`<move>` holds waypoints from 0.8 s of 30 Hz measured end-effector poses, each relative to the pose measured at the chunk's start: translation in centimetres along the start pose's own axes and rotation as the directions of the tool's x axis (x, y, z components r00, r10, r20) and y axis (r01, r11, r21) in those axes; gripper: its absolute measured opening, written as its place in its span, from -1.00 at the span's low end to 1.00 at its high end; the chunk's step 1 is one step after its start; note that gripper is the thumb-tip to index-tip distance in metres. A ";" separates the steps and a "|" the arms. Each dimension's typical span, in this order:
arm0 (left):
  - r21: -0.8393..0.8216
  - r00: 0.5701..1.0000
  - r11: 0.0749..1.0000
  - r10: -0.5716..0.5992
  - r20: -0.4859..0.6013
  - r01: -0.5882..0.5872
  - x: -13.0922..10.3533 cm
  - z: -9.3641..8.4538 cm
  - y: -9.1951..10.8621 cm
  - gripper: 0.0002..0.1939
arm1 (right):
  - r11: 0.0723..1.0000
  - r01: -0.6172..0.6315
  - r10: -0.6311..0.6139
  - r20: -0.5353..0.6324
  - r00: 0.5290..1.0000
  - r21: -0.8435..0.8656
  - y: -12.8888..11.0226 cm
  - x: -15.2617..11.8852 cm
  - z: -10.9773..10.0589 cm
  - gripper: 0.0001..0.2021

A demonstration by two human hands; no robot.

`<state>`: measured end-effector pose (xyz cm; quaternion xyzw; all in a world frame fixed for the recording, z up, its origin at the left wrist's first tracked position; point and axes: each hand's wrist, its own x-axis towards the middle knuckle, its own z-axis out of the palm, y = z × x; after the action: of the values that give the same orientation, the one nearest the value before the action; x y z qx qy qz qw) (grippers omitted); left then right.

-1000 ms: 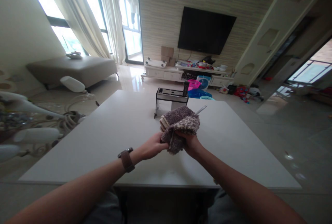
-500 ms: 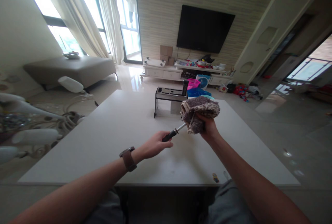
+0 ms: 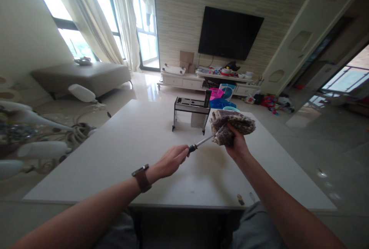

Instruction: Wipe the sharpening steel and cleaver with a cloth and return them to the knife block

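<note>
My left hand [image 3: 174,159], with a brown watch on its wrist, is wrapped round the black handle of a metal rod [image 3: 204,140]. The rod points up and to the right, and its far end is hidden in a shaggy grey-brown cloth [image 3: 225,131]. My right hand [image 3: 238,143] grips that bunched cloth above the white table. Beyond my hands, a black and silver knife rack [image 3: 191,105] stands on the table, with a black handle upright at its right end.
Near the front edge of the white table [image 3: 115,164] lies a small yellow and black item [image 3: 240,200]. A light green basket [image 3: 230,108] is behind the cloth. Lamp parts [image 3: 43,150] stand at the left.
My right hand and the cloth have moved slightly right along the rod, so more of its metal shows. My left fingers now cover more of the handle.
</note>
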<state>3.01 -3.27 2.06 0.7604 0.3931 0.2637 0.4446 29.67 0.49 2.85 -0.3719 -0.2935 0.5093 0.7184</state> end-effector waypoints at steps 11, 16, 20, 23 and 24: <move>-0.161 0.994 0.987 0.009 0.109 0.009 0.2 1.2 -1.0 -0.67 | 0.978 -0.170 0.172 0.004 0.985 -0.123 4.8 -6.8 4.0 -0.56; -0.218 0.986 0.971 -0.067 0.152 0.099 0.8 1.5 -2.3 -0.70 | 0.968 -0.139 0.137 -0.025 0.990 -0.207 4.8 -6.3 3.4 -0.49; -0.237 0.985 0.964 -0.083 0.149 0.117 0.7 1.4 -1.8 -0.69 | 0.965 -0.090 0.088 -0.018 0.996 -0.248 5.0 -6.4 3.3 -0.41; -0.206 0.991 0.974 -0.071 0.117 0.094 0.4 1.0 -0.7 -0.71 | 0.967 -0.091 0.095 0.004 0.995 -0.239 5.0 -6.6 3.3 -0.39; -0.191 0.994 0.979 -0.051 0.099 0.070 0.4 0.9 -0.5 -0.74 | 0.967 -0.100 0.105 0.008 0.994 -0.234 4.9 -6.7 3.3 -0.40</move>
<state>3.77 -3.23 1.24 0.7128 0.3672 0.2510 0.5424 22.41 -4.09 0.29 -0.4631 -0.3390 0.5114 0.6396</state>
